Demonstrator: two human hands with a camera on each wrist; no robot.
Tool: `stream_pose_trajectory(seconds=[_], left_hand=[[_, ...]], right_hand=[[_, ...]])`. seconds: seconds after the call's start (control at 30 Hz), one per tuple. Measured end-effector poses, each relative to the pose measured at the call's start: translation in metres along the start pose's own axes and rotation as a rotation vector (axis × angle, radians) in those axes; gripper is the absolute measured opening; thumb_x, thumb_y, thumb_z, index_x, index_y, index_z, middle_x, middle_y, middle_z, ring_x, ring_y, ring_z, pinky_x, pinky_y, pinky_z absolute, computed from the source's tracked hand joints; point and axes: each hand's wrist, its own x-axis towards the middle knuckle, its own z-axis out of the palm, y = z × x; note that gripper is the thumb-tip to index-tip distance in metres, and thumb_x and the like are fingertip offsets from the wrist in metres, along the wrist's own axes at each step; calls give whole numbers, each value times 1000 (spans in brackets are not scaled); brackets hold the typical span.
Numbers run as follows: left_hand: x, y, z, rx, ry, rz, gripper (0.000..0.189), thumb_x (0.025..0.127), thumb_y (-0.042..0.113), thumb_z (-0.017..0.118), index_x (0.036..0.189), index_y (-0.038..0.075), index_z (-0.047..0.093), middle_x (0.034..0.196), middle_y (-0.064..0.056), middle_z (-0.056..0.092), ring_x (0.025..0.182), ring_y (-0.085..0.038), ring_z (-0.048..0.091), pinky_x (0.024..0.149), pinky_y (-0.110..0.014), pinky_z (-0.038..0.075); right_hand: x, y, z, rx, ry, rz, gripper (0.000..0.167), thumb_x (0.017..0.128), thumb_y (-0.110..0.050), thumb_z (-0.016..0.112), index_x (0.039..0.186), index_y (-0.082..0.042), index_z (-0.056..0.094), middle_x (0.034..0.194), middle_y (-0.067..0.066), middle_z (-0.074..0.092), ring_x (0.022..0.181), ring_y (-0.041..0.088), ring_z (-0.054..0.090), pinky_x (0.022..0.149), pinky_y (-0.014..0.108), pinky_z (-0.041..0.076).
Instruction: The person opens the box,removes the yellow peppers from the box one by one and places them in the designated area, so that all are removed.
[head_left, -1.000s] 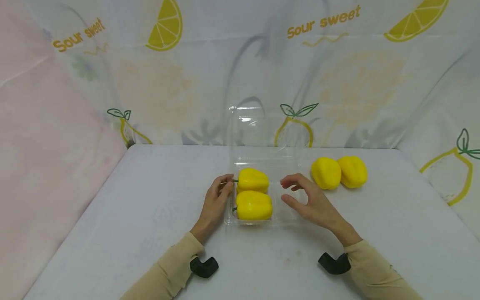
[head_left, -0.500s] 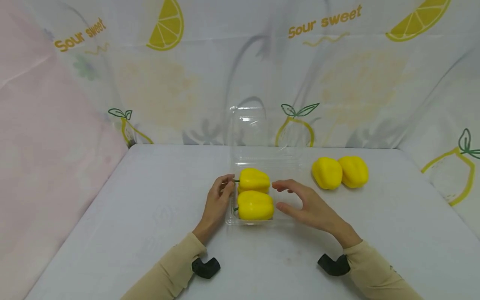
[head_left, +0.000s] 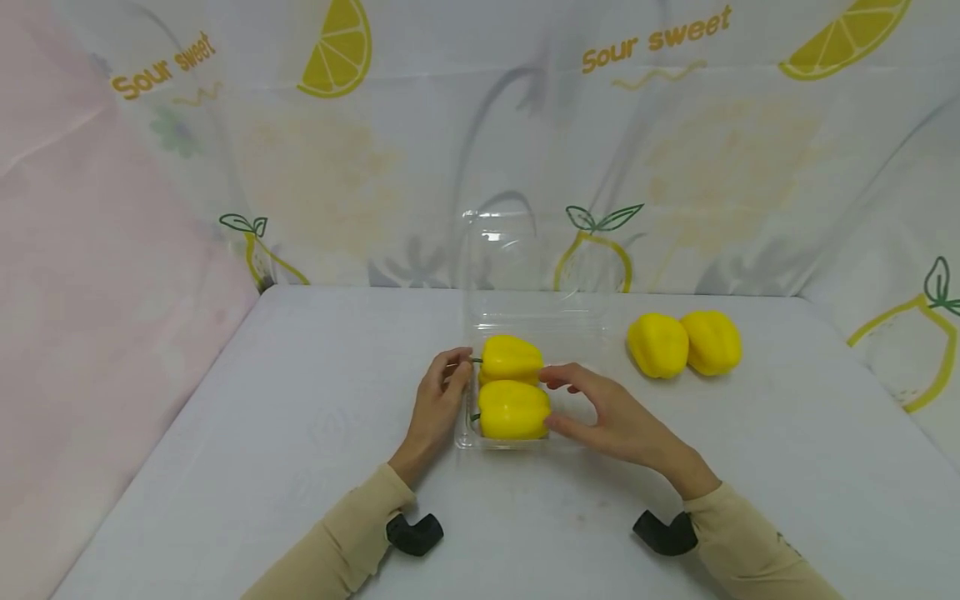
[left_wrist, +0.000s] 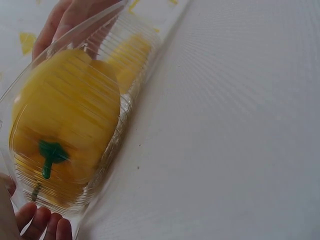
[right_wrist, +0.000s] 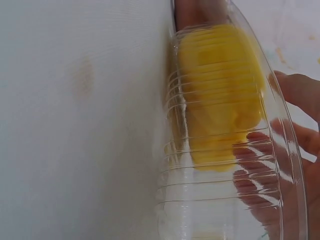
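Observation:
Two yellow bell peppers, the rear one (head_left: 512,360) and the front one (head_left: 514,410), lie side by side in the left half of a clear plastic clamshell container (head_left: 465,442). Their green stems point left. My left hand (head_left: 437,400) holds the container's left edge; the left wrist view shows its fingertips (left_wrist: 50,226) against the ribbed wall. My right hand (head_left: 622,421) reaches over the container's right half, thumb and fingers spread apart. Its index fingertip is right at the rear pepper's blunt end and its thumb tip at the front pepper's.
Two more yellow bell peppers (head_left: 657,346) (head_left: 712,342) rest together on the white table (head_left: 337,417), right of the container. The container's transparent lid (head_left: 536,267) stands raised at the back. A printed cloth (head_left: 420,150) hangs behind the table.
My right hand has moved left across the container until its fingertips meet the right ends of the two peppers in view. The left hand stays at the container's left edge.

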Motion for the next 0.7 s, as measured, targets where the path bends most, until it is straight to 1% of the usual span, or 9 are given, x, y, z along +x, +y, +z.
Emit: stream_pose_trajectory(seconds=[0.27, 0.47, 0.7], left_hand=[[0, 2, 1, 7, 6, -3, 36, 100, 19, 45, 131, 2, 49, 129, -15, 54, 118, -29, 53, 104, -44, 44], [0, 2, 1, 14, 9, -8, 36, 100, 19, 45, 131, 2, 49, 129, -15, 54, 118, -30, 52, 104, -44, 43], [0, 1, 1, 19, 9, -8, 35, 100, 18, 45, 130, 1, 49, 130, -16, 54, 118, -30, 52, 104, -44, 43]], right_hand=[[2, -3, 1, 6, -43, 12, 51, 86, -28, 69, 130, -15, 49, 129, -7, 55, 112, 9, 55, 93, 40, 50], [2, 0, 3, 3, -52, 5, 52, 84, -26, 71, 130, -15, 49, 127, -8, 55, 111, 10, 55, 94, 39, 50], [3, 1, 3, 18, -54, -13, 53, 84, -25, 72, 131, -14, 49, 127, -5, 56, 109, 12, 56, 93, 40, 51]])
